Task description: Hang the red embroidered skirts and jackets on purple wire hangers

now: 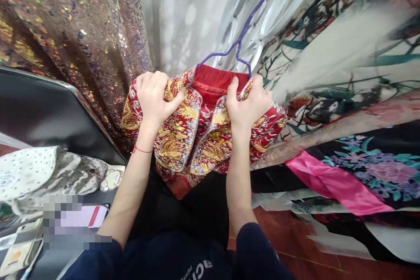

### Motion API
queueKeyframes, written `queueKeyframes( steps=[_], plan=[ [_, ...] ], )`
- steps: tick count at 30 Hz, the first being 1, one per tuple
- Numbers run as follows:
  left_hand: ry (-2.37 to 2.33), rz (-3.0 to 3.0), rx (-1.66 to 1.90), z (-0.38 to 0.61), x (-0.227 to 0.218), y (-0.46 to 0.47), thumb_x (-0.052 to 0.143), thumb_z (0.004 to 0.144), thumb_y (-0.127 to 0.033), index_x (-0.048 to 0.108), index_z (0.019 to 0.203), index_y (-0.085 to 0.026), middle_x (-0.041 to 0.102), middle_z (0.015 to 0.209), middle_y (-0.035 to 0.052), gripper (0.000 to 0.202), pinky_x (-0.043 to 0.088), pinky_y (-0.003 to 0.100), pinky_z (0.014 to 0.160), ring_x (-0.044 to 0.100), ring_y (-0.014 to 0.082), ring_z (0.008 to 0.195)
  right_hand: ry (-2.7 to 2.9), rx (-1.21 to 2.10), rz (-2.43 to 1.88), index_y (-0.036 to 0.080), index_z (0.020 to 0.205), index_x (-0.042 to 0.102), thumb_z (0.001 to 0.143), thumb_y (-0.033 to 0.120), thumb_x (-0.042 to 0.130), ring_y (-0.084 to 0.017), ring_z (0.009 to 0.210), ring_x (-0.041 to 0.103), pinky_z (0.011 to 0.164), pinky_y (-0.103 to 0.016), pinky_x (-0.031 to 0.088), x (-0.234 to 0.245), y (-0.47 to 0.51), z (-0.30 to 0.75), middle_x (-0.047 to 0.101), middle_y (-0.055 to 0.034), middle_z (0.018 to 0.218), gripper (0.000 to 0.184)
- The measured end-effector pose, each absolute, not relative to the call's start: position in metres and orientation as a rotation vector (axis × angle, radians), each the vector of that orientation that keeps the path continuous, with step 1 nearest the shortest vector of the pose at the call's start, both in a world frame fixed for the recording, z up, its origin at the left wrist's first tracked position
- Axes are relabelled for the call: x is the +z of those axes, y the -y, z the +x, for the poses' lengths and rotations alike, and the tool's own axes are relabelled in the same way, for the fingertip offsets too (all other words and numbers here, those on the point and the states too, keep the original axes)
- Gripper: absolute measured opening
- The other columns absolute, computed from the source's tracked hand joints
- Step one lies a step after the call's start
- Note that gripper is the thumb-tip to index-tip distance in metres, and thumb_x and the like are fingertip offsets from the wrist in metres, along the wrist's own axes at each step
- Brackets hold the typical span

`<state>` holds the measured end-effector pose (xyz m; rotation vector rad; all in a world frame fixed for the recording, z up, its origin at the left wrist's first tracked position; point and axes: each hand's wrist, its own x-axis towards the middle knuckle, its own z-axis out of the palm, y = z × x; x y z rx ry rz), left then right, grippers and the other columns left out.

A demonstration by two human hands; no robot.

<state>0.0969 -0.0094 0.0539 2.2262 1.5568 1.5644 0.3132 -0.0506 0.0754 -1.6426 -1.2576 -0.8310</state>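
Note:
A red jacket [177,144] with gold and silver brocade hangs in front of me on a purple wire hanger [243,37]. My left hand [159,96] is closed on its shoulder, left of the red collar. On the other shoulder, my right hand [246,100] grips the cloth with the thumb lying near the collar. The front edges of the jacket meet loosely in the middle and its lower part hangs toward my lap. Most of the hanger's lower bar is hidden inside the garment.
Sequined cloth [82,30] hangs at the left beside a black chair back [42,100]. Below it lie a spotted bag [29,170] and a phone [82,216]. Printed garments [328,43] and a black one with a pink band [334,179] hang at right. White hangers [282,4] show behind.

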Motion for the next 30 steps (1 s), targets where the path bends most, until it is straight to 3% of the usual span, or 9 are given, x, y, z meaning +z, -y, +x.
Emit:
queueKeyframes(
  steps=[4,7,11,14,20,22,24,26,30],
  plan=[
    [-1.523,2.209,1.581,0.096,0.061,0.014,0.06,0.084,-0.06,0.064,0.102,-0.026,0.066,0.109,0.0104,0.038,0.031,0.061,0.113,0.053,0.0367,0.125,1.242,-0.81,-1.664,0.018,0.082,0.056,0.098,0.051,0.038,-0.02,0.071,0.058,0.073,-0.035,0.039,0.081,0.05,0.311,0.056,-0.0042,0.069,0.041],
    [-1.504,2.217,1.576,0.097,0.064,0.028,0.061,0.083,-0.063,0.061,0.123,-0.028,0.061,0.133,0.0113,0.053,0.023,0.061,0.121,0.044,0.0369,0.14,1.22,-0.775,-1.676,0.018,0.08,0.056,0.096,0.05,0.041,-0.02,0.07,0.057,0.073,-0.034,0.038,0.082,0.046,0.311,0.056,-0.0042,0.067,0.038],
    [-1.509,2.263,1.505,0.108,0.051,0.051,0.066,0.072,-0.075,0.033,0.155,-0.025,0.027,0.166,0.0144,0.103,0.004,0.064,0.126,0.012,0.0396,0.157,1.185,-0.73,-1.67,0.019,0.077,0.056,0.092,0.049,0.045,-0.021,0.07,0.056,0.072,-0.034,0.036,0.079,0.041,0.308,0.055,-0.0047,0.066,0.035],
    [-1.532,2.29,1.436,0.117,0.038,0.056,0.068,0.071,-0.074,0.018,0.161,-0.023,0.013,0.17,0.015,0.115,-0.001,0.064,0.127,0.003,0.0379,0.159,1.166,-0.727,-1.653,0.02,0.075,0.056,0.091,0.047,0.046,-0.021,0.069,0.054,0.071,-0.034,0.036,0.077,0.04,0.304,0.055,-0.0049,0.065,0.033],
    [-1.613,2.249,1.53,0.077,0.042,0.039,0.069,0.075,-0.041,0.03,0.158,-0.029,0.02,0.17,0.0074,0.092,0.014,0.061,0.126,0.007,0.0349,0.159,1.218,-0.727,-1.638,0.02,0.071,0.055,0.087,0.047,0.047,-0.019,0.062,0.051,0.069,-0.033,0.038,0.079,0.044,0.303,0.053,-0.004,0.061,0.032],
    [-1.762,2.14,1.571,0.051,0.048,0.036,0.066,0.072,-0.033,0.04,0.152,-0.025,0.035,0.163,0.012,0.084,0.024,0.064,0.12,0.018,0.0395,0.156,1.231,-0.73,-1.63,0.02,0.07,0.054,0.086,0.047,0.048,-0.019,0.06,0.05,0.068,-0.033,0.038,0.079,0.044,0.304,0.051,-0.0041,0.06,0.031],
    [-1.858,2.062,1.554,0.031,0.057,0.033,0.06,0.072,-0.028,0.056,0.138,-0.024,0.058,0.144,0.0144,0.066,0.033,0.064,0.11,0.042,0.0413,0.142,1.231,-0.736,-1.616,0.02,0.069,0.053,0.085,0.046,0.047,-0.019,0.058,0.049,0.067,-0.033,0.038,0.079,0.044,0.304,0.05,-0.0037,0.058,0.031],
    [-1.873,2.053,1.598,0.02,0.07,0.029,0.056,0.075,-0.026,0.066,0.12,-0.027,0.07,0.122,0.011,0.046,0.034,0.063,0.104,0.056,0.0376,0.126,1.223,-0.742,-1.612,0.021,0.069,0.053,0.084,0.047,0.047,-0.019,0.056,0.048,0.065,-0.032,0.038,0.078,0.044,0.303,0.048,-0.0029,0.056,0.031],
    [-1.872,2.052,1.788,0.01,0.101,0.002,0.059,0.084,-0.04,0.066,0.099,-0.03,0.073,0.104,0.0036,0.02,0.029,0.061,0.097,0.052,0.0316,0.124,1.239,-0.76,-1.622,0.021,0.069,0.054,0.084,0.049,0.046,-0.018,0.054,0.047,0.063,-0.031,0.038,0.078,0.044,0.301,0.049,-0.0028,0.055,0.033]
  ],
)
